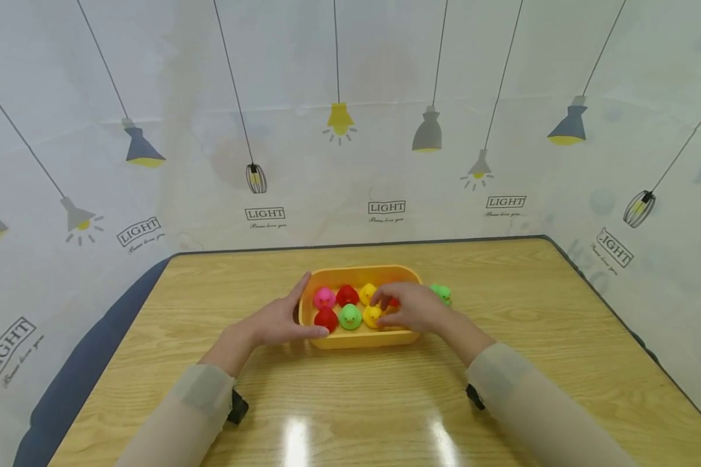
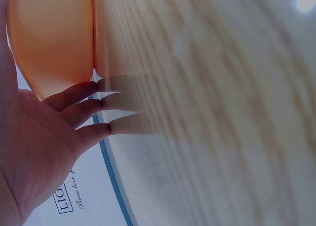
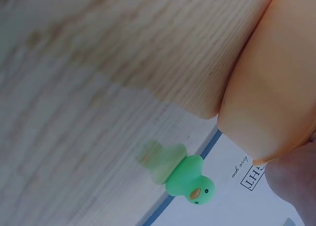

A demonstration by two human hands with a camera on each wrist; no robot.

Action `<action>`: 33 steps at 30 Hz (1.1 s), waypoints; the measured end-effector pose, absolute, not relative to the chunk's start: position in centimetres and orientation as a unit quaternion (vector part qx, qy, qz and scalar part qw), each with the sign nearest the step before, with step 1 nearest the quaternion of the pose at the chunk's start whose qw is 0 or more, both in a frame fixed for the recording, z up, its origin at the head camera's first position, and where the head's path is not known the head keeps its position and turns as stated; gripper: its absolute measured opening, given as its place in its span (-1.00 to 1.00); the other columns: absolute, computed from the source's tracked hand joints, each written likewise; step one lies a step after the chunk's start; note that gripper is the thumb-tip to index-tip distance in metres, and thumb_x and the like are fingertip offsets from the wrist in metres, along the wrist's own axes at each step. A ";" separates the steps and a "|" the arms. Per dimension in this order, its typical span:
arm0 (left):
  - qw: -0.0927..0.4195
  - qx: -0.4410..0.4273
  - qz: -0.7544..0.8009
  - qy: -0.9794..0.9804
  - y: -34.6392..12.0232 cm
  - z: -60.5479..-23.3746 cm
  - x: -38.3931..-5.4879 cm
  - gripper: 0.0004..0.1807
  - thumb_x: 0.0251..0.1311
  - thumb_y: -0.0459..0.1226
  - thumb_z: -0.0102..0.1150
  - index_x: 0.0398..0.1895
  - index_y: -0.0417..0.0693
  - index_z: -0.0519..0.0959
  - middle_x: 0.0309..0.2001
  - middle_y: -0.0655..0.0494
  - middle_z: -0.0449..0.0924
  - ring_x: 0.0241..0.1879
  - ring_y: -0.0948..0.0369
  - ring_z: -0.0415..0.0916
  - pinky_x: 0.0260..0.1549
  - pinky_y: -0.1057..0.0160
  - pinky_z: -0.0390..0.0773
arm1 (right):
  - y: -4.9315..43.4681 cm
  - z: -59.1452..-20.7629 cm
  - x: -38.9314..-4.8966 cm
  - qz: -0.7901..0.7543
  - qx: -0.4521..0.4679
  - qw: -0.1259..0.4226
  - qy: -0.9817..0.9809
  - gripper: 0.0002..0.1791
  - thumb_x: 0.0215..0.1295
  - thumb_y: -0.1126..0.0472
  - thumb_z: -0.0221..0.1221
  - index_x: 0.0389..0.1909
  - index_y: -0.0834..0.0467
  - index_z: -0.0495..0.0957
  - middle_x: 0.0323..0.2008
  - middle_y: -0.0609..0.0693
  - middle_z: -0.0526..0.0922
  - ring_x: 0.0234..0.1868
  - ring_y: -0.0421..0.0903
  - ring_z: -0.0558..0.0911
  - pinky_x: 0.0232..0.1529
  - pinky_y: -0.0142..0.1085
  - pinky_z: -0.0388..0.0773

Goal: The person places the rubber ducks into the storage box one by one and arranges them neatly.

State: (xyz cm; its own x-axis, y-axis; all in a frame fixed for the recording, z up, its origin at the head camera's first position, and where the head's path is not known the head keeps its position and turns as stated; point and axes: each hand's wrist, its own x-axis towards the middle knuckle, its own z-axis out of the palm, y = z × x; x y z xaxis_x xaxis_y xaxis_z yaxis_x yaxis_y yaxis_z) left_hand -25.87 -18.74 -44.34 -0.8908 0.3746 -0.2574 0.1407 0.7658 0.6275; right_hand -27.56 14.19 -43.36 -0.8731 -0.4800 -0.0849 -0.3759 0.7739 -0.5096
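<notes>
An orange tray (image 1: 356, 270) stands mid-table with several rubber ducks in it: pink (image 1: 324, 298), red (image 1: 347, 295), yellow (image 1: 367, 292), a second red (image 1: 326, 319), green (image 1: 350, 316) and a second yellow (image 1: 372, 316). My left hand (image 1: 289, 318) lies flat against the tray's left end, thumb up along the rim and fingers (image 2: 81, 94) straight on the tray wall (image 2: 49, 38). My right hand (image 1: 388, 308) reaches into the tray's right part. Its fingers curl round a third red duck (image 1: 393, 301), mostly hidden. Another green duck (image 1: 441, 293) (image 3: 190, 184) stands outside, just right of the tray (image 3: 271, 88).
The wooden table (image 1: 350, 402) has a dark edge and is enclosed by a white curtain (image 1: 385, 162) printed with lamps. The curtain hangs close behind the far edge and along both sides. Bare tabletop lies in front of the tray.
</notes>
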 end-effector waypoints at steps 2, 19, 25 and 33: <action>0.187 0.140 0.312 0.921 -18.7 -44.3 -25.9 0.45 0.15 0.43 0.44 0.83 0.43 -0.39 0.78 -0.15 0.08 0.61 -0.20 0.33 0.63 -0.30 0.31 | 14.2 -43.4 -27.6 -0.247 -0.228 0.105 0.936 -0.66 0.36 -0.07 0.53 0.09 -0.17 0.71 -0.03 -0.22 0.77 0.06 -0.12 0.70 0.24 -0.04 0.69; 0.181 0.142 0.314 0.921 -18.8 -44.6 -26.0 0.45 0.16 0.42 0.45 0.84 0.40 -0.38 0.77 -0.13 0.10 0.60 -0.20 0.35 0.62 -0.31 0.31 | 16.0 -43.3 -27.7 -0.352 -0.271 0.056 0.894 -0.67 0.41 0.09 0.50 0.11 0.08 0.75 -0.10 -0.08 0.76 -0.17 -0.08 0.58 -0.14 -0.31 0.56; 0.180 0.142 0.311 0.923 -18.7 -44.6 -25.9 0.44 0.18 0.40 0.44 0.84 0.40 -0.39 0.77 -0.13 0.10 0.59 -0.20 0.36 0.62 -0.30 0.32 | 18.3 -42.3 -27.2 -0.356 -0.264 0.023 0.896 -0.70 0.44 0.08 0.48 0.09 0.06 0.76 -0.11 -0.13 0.77 -0.19 -0.10 0.55 -0.17 -0.33 0.54; 0.184 0.137 0.310 0.923 -18.7 -44.5 -25.9 0.44 0.18 0.40 0.45 0.83 0.41 -0.39 0.78 -0.12 0.09 0.59 -0.19 0.36 0.61 -0.30 0.34 | 22.4 -41.7 -26.4 -0.349 -0.243 0.003 0.905 -0.73 0.44 0.05 0.47 0.05 0.05 0.76 -0.09 -0.12 0.78 -0.20 -0.11 0.56 -0.18 -0.33 0.53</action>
State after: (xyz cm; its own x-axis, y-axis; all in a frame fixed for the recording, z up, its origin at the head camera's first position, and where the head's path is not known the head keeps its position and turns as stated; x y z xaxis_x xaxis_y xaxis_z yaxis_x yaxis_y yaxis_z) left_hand -25.90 -18.74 -44.52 -0.8947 0.3664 -0.2554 0.1382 0.7708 0.6219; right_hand -26.40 22.36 -41.68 -0.8815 -0.4428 0.1639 -0.4382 0.6382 -0.6330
